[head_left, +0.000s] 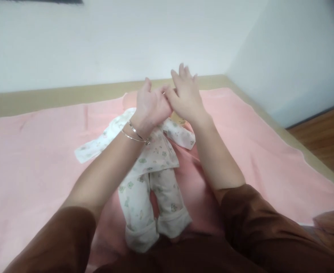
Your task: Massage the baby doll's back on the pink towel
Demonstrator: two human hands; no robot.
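Note:
My left hand [152, 106] is raised with its palm turned up and its thumb stretched out; nothing lies in it. Beside it, my right hand [187, 96] has its back showing and its fingers spread. The right thumb meets the edge of my left hand. Below both hands lies a white printed long-sleeved baby top [158, 151], with matching baby trousers [135, 195] turned up at the cuffs. What is above the collar is mostly hidden by my hands, so I cannot tell whether a doll fills the clothes. Two silver bracelets [134, 134] circle my left wrist.
A pink blanket [41, 151] spreads under the clothes on a beige padded surface [55, 93]. White walls [127, 41] stand behind and to the right. Wooden flooring [323, 138] shows at the right edge. A small yellowish patch [178, 118] shows beneath my right hand.

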